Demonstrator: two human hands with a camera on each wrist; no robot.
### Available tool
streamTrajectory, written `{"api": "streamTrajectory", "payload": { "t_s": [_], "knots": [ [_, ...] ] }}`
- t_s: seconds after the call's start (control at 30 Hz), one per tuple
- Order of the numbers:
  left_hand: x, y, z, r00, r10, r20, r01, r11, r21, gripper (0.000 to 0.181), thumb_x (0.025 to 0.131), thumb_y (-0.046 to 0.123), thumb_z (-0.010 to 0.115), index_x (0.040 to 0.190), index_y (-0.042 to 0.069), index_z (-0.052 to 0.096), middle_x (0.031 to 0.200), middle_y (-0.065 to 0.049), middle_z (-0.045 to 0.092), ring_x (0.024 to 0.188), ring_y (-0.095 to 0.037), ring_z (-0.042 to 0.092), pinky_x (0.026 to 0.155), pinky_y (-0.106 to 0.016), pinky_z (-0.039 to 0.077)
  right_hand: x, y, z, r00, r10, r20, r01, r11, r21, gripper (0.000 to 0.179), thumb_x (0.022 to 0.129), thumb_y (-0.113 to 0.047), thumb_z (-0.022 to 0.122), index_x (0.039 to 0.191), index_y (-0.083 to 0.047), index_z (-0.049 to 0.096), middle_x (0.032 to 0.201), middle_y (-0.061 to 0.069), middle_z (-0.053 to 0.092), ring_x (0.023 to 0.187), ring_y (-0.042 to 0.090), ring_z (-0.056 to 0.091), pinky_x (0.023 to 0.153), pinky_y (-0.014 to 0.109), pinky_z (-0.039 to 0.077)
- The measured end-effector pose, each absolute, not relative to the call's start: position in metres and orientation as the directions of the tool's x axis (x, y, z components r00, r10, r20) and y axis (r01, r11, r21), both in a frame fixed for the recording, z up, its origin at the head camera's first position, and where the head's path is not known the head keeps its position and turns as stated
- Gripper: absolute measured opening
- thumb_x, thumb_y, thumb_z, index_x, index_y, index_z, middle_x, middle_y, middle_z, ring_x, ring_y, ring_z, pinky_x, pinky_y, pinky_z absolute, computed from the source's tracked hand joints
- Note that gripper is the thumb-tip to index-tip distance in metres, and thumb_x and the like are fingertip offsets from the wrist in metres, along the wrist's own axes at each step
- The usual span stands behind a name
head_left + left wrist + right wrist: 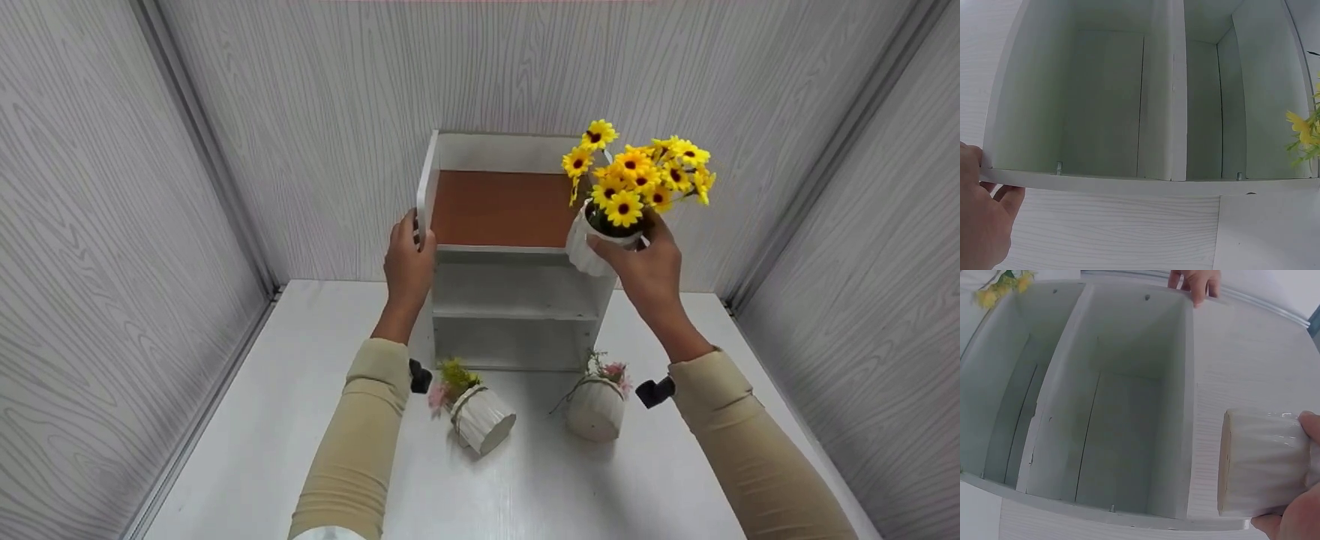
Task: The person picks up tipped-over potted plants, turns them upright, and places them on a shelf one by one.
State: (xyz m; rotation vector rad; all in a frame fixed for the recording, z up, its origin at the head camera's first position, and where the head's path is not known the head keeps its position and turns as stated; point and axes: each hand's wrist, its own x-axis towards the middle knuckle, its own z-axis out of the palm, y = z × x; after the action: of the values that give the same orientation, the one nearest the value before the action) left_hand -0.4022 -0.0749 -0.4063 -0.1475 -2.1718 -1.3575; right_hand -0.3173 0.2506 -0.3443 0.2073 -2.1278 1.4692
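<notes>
My right hand [654, 264] holds a white flowerpot [587, 246] of yellow artificial sunflowers [624, 208], thumb near its rim, over the right front of a white shelf unit [517, 319]. In the right wrist view, the pot's [1264, 464] base is turned toward the shelves. At the upper left edge of the unit, my left hand [409, 266] grips the side panel [427, 184]. Thumb and fingers are on either side of that board; in the left wrist view the hand [985, 211] is at the panel's corner.
Below the unit's brown top surface [499, 210] are two open compartments. Two white flowerpots lie tipped on the white table [330, 360] in front: one on the left [486, 420], one on the right [596, 411]. Wood-grain walls [90, 247] enclose both sides and the back.
</notes>
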Motion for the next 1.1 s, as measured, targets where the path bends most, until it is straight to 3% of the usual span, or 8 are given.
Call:
{"api": "streamTrajectory", "payload": {
  "t_s": [0.47, 1.1],
  "knots": [
    [-0.401, -0.076, -0.408, -0.825, -0.198, 0.529, 0.380, 0.499, 0.779, 0.050, 0.106, 0.025, 0.050, 0.152, 0.008, 0.041, 0.141, -0.013, 0.054, 0.125, -0.031, 0.062, 0.097, -0.047, 0.054, -0.350, 0.232, -0.351, -0.848, 0.237, 0.475, -0.357, 0.407, -0.841, 0.088, 0.078, -0.047, 0.085, 0.149, -0.017, 0.045, 0.144, 0.004, 0.056, 0.133, 0.019, 0.054, 0.110, 0.041, 0.045],
    [-0.400, -0.079, -0.407, -0.836, -0.203, 0.510, 0.361, 0.496, 0.790, 0.050, 0.106, 0.028, 0.047, 0.152, 0.009, 0.042, 0.141, -0.013, 0.054, 0.126, -0.029, 0.062, 0.099, -0.046, 0.053, -0.372, 0.216, -0.350, -0.826, 0.289, 0.484, -0.352, 0.406, -0.843, 0.092, 0.083, -0.049, 0.080, 0.155, -0.014, 0.036, 0.147, 0.007, 0.054, 0.133, 0.016, 0.053, 0.108, 0.035, 0.046]
  ]
}}
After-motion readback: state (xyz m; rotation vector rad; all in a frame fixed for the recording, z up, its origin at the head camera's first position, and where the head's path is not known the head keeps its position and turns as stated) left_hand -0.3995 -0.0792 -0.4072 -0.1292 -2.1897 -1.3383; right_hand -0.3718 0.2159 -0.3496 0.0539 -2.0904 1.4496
